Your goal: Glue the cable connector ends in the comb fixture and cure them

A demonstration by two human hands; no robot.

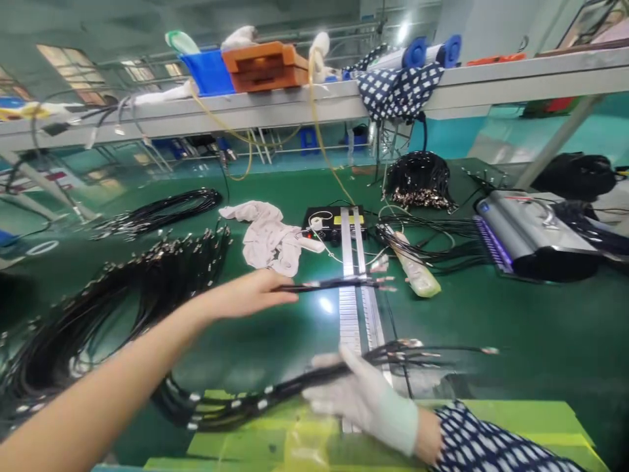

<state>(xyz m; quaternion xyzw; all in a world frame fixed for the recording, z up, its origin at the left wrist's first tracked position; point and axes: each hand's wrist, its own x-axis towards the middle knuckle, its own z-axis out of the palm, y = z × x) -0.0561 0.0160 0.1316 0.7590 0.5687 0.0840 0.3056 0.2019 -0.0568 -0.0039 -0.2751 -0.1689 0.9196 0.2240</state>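
My bare left hand (253, 293) reaches in from the left, its fingers closed on a few thin black cables (327, 284). Their stripped, reddish ends point right, across two metal strips (348, 308) that resemble rulers. Lower down, my right hand (366, 396), in a white glove with a patterned sleeve behind it, is wrapped round a thicker bundle of black cables (289, 387). The bundle curves away left, with white tags along it, and its loose ends fan out right of the glove. Motion blurs the gloved fingers somewhat.
Coiled black cables (122, 288) cover the left of the green table. A white cloth (270, 233), a black control box (319, 219) and a grey machine with a purple glow (535, 233) stand farther back. Yellow-green sheeting (515, 419) lines the near edge. A shelf (295, 108) spans the back.
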